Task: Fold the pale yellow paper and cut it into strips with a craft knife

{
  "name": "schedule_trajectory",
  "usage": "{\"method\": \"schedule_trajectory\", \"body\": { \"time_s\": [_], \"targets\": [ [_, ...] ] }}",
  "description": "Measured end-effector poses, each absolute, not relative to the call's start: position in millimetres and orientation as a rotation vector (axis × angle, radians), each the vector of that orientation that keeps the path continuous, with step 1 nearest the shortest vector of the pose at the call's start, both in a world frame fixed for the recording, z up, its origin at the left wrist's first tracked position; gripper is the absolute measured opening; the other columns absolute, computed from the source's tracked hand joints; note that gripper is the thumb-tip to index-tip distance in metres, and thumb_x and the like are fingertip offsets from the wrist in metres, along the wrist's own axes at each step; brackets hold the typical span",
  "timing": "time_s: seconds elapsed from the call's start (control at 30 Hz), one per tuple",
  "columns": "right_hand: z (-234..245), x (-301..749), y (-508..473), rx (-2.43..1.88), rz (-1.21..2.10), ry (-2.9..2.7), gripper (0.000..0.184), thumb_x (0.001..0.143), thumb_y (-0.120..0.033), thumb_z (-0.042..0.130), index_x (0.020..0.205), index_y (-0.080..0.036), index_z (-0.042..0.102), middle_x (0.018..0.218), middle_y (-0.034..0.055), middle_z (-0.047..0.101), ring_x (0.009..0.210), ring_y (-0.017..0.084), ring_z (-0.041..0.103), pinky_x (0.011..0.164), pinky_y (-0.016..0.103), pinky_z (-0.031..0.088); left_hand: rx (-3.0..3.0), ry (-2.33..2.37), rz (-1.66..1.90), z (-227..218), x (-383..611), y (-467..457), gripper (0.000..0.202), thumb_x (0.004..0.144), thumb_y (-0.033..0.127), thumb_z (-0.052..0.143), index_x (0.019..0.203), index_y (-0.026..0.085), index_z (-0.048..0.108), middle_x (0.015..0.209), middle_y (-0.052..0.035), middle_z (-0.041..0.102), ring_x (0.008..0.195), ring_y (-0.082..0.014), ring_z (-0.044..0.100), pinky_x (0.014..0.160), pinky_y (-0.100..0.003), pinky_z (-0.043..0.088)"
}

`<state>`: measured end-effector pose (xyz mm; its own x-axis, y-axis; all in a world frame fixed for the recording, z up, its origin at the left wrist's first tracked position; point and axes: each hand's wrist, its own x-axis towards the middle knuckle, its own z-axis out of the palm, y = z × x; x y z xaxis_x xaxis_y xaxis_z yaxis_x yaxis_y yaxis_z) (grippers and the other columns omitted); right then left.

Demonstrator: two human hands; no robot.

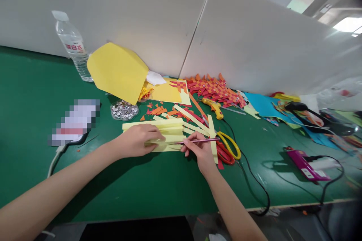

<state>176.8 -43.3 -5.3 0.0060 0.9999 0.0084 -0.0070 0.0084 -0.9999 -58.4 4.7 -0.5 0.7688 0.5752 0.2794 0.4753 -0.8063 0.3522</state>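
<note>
My left hand (138, 140) lies curled on a stack of pale yellow paper strips (158, 130) on the green table (34, 94), pinching one strip at its fingertips. My right hand (199, 150) grips a thin reddish pencil (198, 141), held nearly level with its tip on the strips beside my left fingers. More pale yellow strips (195, 120) fan out just behind both hands.
Yellow-handled scissors (230, 145) and red scissors (224, 154) lie right of my right hand. Behind are a dish of googly eyes (124, 110), a yellow sheet (118, 70), a water bottle (74, 47), woven orange paper fish (215, 88), a glue gun (213, 107) and cables (254, 180).
</note>
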Motion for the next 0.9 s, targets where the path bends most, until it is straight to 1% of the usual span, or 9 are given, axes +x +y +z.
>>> {"method": "schedule_trajectory", "body": {
  "time_s": [0.13,0.3,0.6,0.9],
  "targets": [
    [-3.9,172.9,-45.3,-1.246,1.139,-1.252,0.022,0.071,-0.037,0.072,0.067,-0.019,0.059,0.057,0.0004,0.067,0.042,0.01,0.052,0.043,0.023,0.043,2.754,0.798,0.547,0.7,-58.7,4.9,0.028,0.083,0.02,0.051,0.108,0.024,0.063,0.1,-0.0036,0.066,0.092,-0.0169,0.061,0.079,-0.027,0.048],
    [-4.9,170.0,-45.9,-1.296,1.133,-1.311,0.024,0.071,-0.039,0.072,0.068,-0.019,0.059,0.058,0.0012,0.067,0.041,0.01,0.051,0.04,0.023,0.041,2.768,0.784,0.564,0.3,-59.3,6.1,0.028,0.082,0.019,0.051,0.107,0.024,0.064,0.098,-0.0036,0.067,0.09,-0.0169,0.061,0.078,-0.026,0.047],
    [-4.9,170.6,-45.3,-1.334,1.15,-1.334,0.024,0.072,-0.038,0.071,0.069,-0.019,0.058,0.06,0.0018,0.068,0.04,0.009,0.049,0.039,0.022,0.04,2.769,0.775,0.568,0.2,-59.0,5.9,0.027,0.083,0.02,0.05,0.106,0.025,0.063,0.098,-0.0034,0.067,0.09,-0.0171,0.061,0.077,-0.026,0.047],
    [-7.2,176.3,-46.0,-1.306,1.128,-1.257,0.024,0.07,-0.037,0.073,0.066,-0.018,0.058,0.058,0.0016,0.068,0.038,0.008,0.048,0.038,0.021,0.038,2.774,0.783,0.545,-2.0,-58.8,5.7,0.027,0.085,0.021,0.048,0.108,0.025,0.062,0.101,-0.0035,0.066,0.091,-0.0174,0.06,0.076,-0.027,0.046]
  ]
}}
